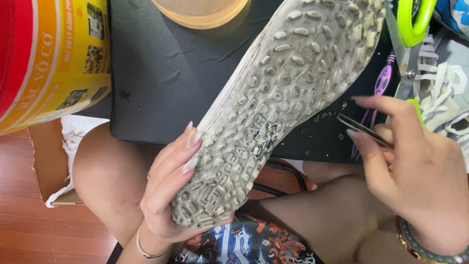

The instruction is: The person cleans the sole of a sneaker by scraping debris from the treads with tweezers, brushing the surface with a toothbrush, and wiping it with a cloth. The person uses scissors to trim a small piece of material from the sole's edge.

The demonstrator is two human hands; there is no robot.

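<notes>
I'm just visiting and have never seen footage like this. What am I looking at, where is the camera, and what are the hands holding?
There is no machine here, just a person's two bare hands, filmed by one camera worn on the head and looking down into the lap. The left hand holds a dirty white shoe by its heel, sole up, so the studded tread faces the camera. The right hand pinches thin metal tweezers, tip apart from the sole. Small crumbs of dirt lie on the black board under the shoe. Around it are a yellow and red tub, scissors with green handles and a cardboard box on the wooden floor.
</notes>
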